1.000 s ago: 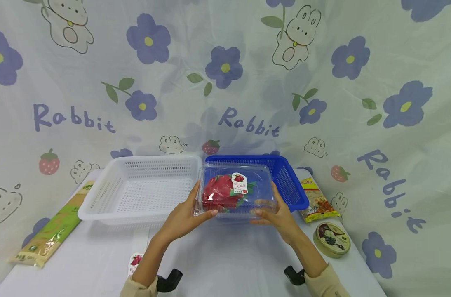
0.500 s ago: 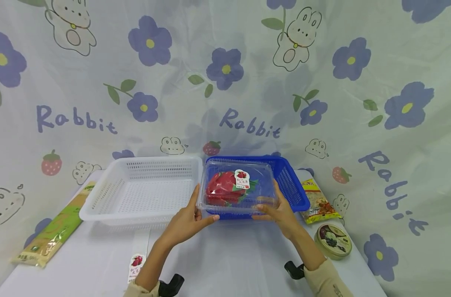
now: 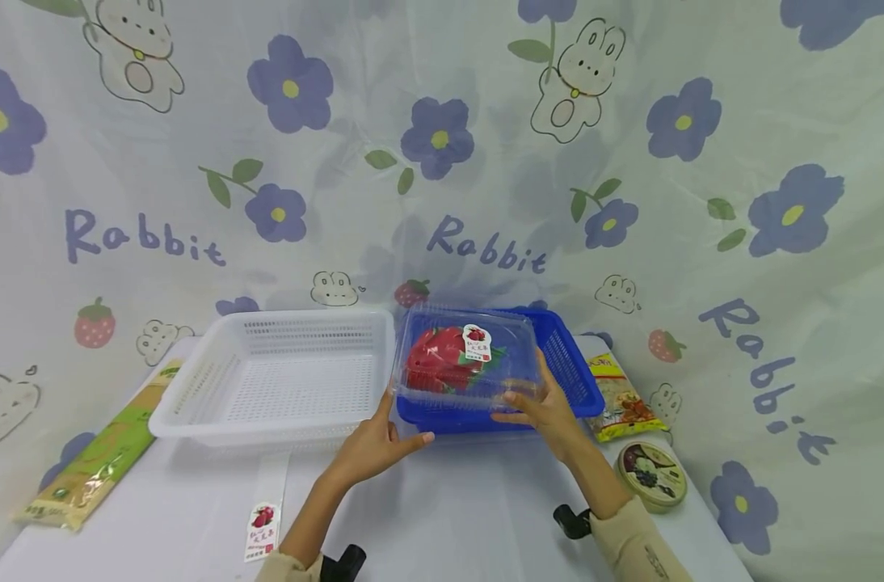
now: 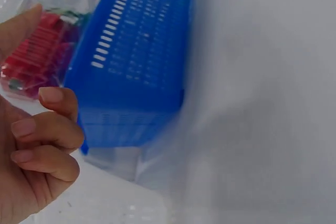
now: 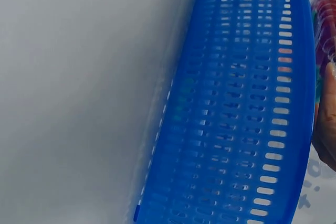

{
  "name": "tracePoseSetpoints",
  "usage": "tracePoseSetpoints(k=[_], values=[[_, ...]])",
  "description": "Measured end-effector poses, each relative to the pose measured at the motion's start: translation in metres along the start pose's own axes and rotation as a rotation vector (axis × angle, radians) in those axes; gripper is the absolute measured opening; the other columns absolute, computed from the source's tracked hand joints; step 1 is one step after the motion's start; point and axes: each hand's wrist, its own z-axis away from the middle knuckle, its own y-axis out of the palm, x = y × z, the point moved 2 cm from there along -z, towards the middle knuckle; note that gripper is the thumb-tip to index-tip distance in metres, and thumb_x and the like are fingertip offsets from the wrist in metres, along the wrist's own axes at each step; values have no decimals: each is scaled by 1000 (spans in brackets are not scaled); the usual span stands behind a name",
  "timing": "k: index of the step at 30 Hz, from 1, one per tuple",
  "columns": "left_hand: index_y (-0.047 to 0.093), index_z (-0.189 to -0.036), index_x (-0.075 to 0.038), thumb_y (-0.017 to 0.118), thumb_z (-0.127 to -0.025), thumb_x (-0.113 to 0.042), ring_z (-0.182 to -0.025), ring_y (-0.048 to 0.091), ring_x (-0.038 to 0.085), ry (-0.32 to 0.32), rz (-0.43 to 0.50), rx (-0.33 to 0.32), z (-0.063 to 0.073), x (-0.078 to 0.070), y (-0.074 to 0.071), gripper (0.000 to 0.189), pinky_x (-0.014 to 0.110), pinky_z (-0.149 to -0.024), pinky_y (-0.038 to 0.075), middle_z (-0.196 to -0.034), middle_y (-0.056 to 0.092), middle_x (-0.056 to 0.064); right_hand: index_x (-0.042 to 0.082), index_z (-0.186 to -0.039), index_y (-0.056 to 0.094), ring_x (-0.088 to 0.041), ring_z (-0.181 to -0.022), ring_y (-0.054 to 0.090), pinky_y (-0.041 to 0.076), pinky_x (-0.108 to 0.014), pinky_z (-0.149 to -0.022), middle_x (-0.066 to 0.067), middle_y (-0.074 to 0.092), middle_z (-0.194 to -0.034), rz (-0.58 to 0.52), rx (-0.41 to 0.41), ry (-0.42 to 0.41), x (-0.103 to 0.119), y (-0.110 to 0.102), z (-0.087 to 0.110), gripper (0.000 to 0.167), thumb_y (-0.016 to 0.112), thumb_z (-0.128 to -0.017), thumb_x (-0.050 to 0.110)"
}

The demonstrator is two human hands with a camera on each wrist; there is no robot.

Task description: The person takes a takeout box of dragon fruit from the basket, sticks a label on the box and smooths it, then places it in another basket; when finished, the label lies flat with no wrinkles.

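Observation:
A clear plastic clamshell box (image 3: 518, 343) slants over the blue basket (image 3: 578, 380), overlapping its front rim. Inside it lies a red dragon fruit (image 3: 440, 356) with green tips; a white label (image 3: 477, 343) sits on the lid. My right hand (image 3: 554, 414) grips the box's right end, thumb toward the front. At the front left corner, my left hand (image 3: 372, 446) touches the box with a straight index finger, its thumb sticking out apart from the box. In the left wrist view, the left hand's (image 4: 39, 156) other fingers are bent and hold nothing.
A white basket (image 3: 187, 404) stands left of the blue one. At far left lies a long green and yellow packet (image 3: 107, 453). A label strip (image 3: 263, 529) is near my left forearm. On the right are a yellow snack bag (image 3: 620, 396) and a round tin (image 3: 651, 475).
The box has moved back and tilted deeper over the blue basket. My left thumb has come away from its front, leaving the index finger at the corner. My right hand keeps its grip.

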Motion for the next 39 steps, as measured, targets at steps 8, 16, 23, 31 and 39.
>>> tracePoseSetpoints(k=[8,16,23,31,39], values=[[4,-161,-13,69,-81,-66,-58,50,14,3,-47,-118,-13,12,20,116,29,-48,32,-69,58,7,39,-158,-11,-22,-111,67,52,-57,-89,-28,25,-153,-3,17,-29,-3,-8,-11,101,64,-97,11],[0,-161,-17,65,-84,-65,-63,54,18,16,-13,-206,-21,15,39,112,31,-50,36,-78,62,10,39,-158,-9,-26,-117,63,55,-49,-89,-30,32,-150,-14,21,-23,-8,-16,-19,100,65,-96,10],[0,-160,-12,62,-84,-69,-64,56,18,-11,-41,-247,-28,15,42,115,30,-50,39,-78,62,8,38,-158,-10,-26,-120,59,55,-48,-89,-27,42,-141,3,5,-20,-9,-18,-22,100,65,-96,11],[0,-161,-13,62,-83,-70,-64,54,17,-23,-38,-245,-29,16,42,115,30,-51,37,-76,59,5,33,-159,-9,-21,-110,66,58,-41,-83,-28,47,-141,118,-18,14,-6,-28,-29,99,65,-97,15],[3,-161,-12,61,-83,-72,-76,61,23,-17,-50,-252,-28,16,40,114,34,-57,42,-109,68,22,38,-158,-7,-27,-117,62,57,-42,-85,-28,42,-146,161,-11,64,-6,-34,-36,101,69,-95,19]])
